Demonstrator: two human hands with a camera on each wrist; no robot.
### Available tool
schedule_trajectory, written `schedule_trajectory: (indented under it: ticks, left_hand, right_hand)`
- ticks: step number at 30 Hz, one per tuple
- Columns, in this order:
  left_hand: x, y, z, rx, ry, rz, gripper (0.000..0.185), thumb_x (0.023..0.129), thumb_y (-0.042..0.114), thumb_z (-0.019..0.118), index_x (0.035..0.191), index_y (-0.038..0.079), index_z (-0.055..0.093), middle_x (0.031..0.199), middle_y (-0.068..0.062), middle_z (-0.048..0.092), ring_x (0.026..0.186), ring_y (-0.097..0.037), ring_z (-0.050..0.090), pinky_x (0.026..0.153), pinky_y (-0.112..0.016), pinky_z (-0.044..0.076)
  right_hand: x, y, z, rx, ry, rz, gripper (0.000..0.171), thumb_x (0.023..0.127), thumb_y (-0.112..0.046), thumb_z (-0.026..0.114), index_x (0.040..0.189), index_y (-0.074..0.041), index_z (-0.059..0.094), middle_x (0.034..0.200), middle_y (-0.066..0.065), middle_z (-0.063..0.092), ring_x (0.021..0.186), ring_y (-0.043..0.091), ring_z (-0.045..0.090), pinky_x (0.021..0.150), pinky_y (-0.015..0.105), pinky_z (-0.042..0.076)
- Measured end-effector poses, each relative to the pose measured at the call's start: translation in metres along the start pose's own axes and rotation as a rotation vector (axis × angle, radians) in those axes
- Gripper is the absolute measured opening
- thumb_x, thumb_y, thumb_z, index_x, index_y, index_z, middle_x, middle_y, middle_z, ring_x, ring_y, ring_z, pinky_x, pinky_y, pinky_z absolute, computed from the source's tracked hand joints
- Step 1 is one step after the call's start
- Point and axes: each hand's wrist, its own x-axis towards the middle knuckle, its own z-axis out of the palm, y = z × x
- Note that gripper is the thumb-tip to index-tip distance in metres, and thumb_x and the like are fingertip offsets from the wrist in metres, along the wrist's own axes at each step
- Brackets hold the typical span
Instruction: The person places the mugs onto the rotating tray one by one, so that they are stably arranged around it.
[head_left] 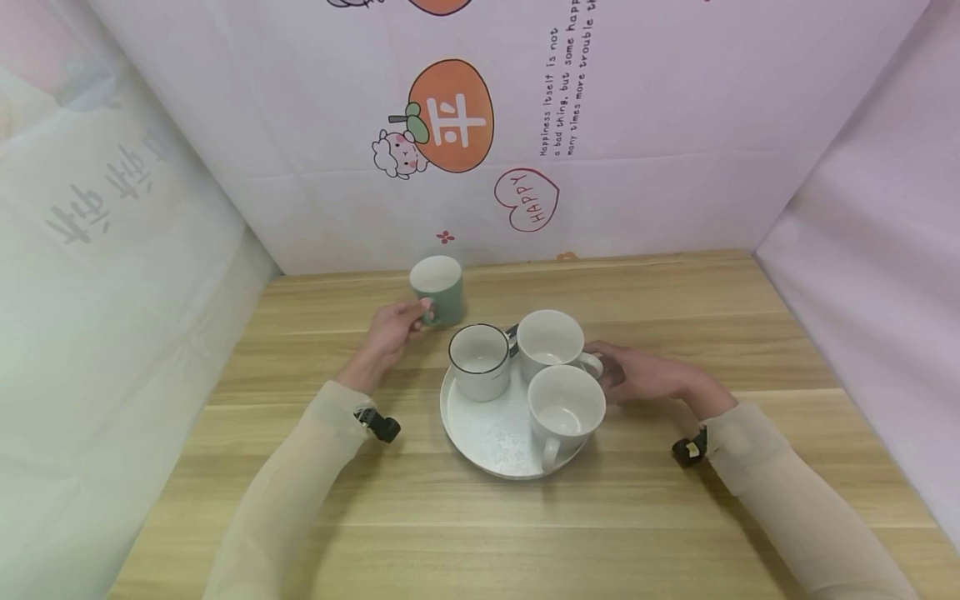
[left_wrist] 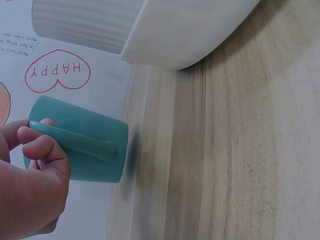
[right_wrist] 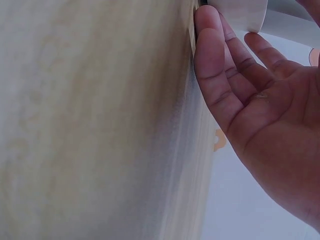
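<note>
Right hand (head_left: pixel 648 377) spread, fingers at white mug (head_left: pixel 551 340); left hand (head_left: pixel 390 333) pinches green mug (head_left: pixel 438 288) handle.

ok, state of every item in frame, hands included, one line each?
green mug: upright on the table, off the tray, handle held by left hand.
black-rimmed mug: upright on tray, looks empty.
back white mug: upright on tray, right hand by its handle.
front white mug: upright on tray, empty.
tray: flat on table, carrying three mugs.
</note>
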Motion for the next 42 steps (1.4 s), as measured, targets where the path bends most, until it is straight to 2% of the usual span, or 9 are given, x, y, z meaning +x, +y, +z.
schedule_trajectory:
  ticks: [8,17,25,34,42]
  left_hand:
    - [-0.011,0.007,-0.005,-0.006,0.015,-0.002,0.033,0.090,0.026,0.061,0.111,0.001,0.061,0.090,0.001,0.061,0.069,-0.003,0.046,0.058,-0.014,0.038]
    - [-0.029,0.017,-0.007,0.020,-0.030,0.026,0.042,0.092,0.029,0.059,0.116,-0.006,0.057,0.082,0.004,0.057,0.061,-0.002,0.041,0.050,-0.011,0.034]
    - [-0.041,0.025,-0.005,0.005,-0.078,0.057,0.045,0.091,0.029,0.060,0.114,-0.009,0.055,0.083,0.004,0.058,0.061,-0.002,0.041,0.051,-0.012,0.033]
    - [-0.057,0.037,-0.005,-0.055,-0.123,0.052,0.034,0.091,0.027,0.061,0.105,-0.004,0.059,0.087,0.002,0.060,0.064,-0.003,0.041,0.052,-0.012,0.034]
    - [-0.069,0.046,-0.007,-0.088,-0.168,0.069,0.024,0.092,0.025,0.060,0.097,0.002,0.063,0.083,0.003,0.063,0.062,-0.002,0.042,0.050,-0.011,0.034]
  right_hand:
    - [0.000,-0.001,0.000,-0.004,0.004,0.013,0.077,0.080,-0.028,0.075,0.142,-0.024,0.029,0.119,0.011,0.057,0.104,0.022,0.062,0.079,0.030,0.055]
    - [0.000,-0.001,-0.001,0.010,-0.008,0.007,0.073,0.081,-0.024,0.074,0.141,-0.023,0.031,0.120,0.012,0.055,0.105,0.024,0.061,0.079,0.030,0.055]
    - [-0.001,-0.001,-0.001,0.003,-0.003,0.017,0.074,0.081,-0.025,0.074,0.141,-0.025,0.031,0.119,0.011,0.056,0.105,0.024,0.061,0.079,0.030,0.054]
    - [-0.001,-0.002,-0.001,0.005,-0.006,0.015,0.077,0.080,-0.026,0.075,0.142,-0.023,0.029,0.119,0.011,0.056,0.104,0.024,0.061,0.078,0.031,0.055]
    - [-0.001,-0.002,-0.001,0.010,-0.006,0.018,0.077,0.080,-0.026,0.075,0.142,-0.024,0.029,0.118,0.012,0.056,0.104,0.024,0.061,0.077,0.031,0.055]
